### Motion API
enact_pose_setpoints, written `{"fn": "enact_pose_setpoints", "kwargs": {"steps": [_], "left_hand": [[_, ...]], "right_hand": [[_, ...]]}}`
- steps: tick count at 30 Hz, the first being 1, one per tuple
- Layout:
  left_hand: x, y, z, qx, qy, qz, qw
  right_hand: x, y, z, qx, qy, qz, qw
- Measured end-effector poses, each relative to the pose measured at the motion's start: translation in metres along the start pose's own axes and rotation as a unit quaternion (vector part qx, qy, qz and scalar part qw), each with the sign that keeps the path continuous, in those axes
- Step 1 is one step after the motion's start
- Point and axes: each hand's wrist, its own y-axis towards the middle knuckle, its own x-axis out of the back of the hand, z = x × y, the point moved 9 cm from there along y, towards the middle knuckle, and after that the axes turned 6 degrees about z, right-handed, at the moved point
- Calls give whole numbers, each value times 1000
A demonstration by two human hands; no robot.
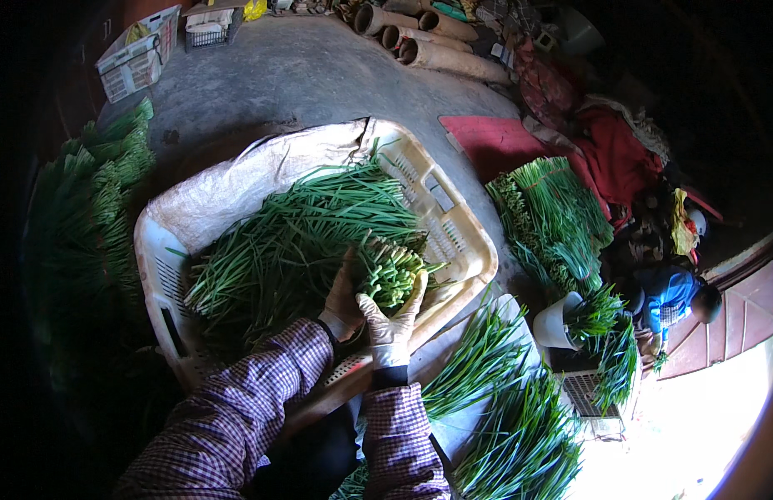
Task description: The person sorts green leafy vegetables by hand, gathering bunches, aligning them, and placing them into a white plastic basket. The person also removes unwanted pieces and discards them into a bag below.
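Note:
Both my hands wear pale gloves and hold a bundle of garlic chives [391, 276] over a large plastic crate. Its pale cut stem ends face up towards me. My left hand [344, 301] grips the bundle's left side, its fingers partly hidden. Around the lower right of the stem ends curves my right hand [389, 328], thumb and fingers spread. Beneath them the off-white crate [471, 234] holds more chives [311, 212] lying in layers. A whitish sheet [255, 169] drapes its far wall.
Loose chives [480, 369] lie on a board at my right. Tied bundles [552, 212] rest beyond, near a white bucket [556, 320]. More bundles [111, 187] are stacked at left. A person in blue [667, 297] bends at far right. Pipes [449, 59] lie at the back.

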Motion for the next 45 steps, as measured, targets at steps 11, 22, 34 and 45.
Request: {"fn": "enact_pose_setpoints", "kwargs": {"steps": [11,22,34,45], "left_hand": [[10,-18,-10,-92,755,67,646],[61,21,-121,53,524,30,849],[-29,-28,12,263,47,285,921],[-25,-66,3,227,150,96,957]], "right_hand": [[42,27,-40,-102,119,-112,981],[33,23,-26,-108,112,-83,984],[-21,-12,1,-19,16,80,997],[-22,-36,45,-49,154,124,979]]}}
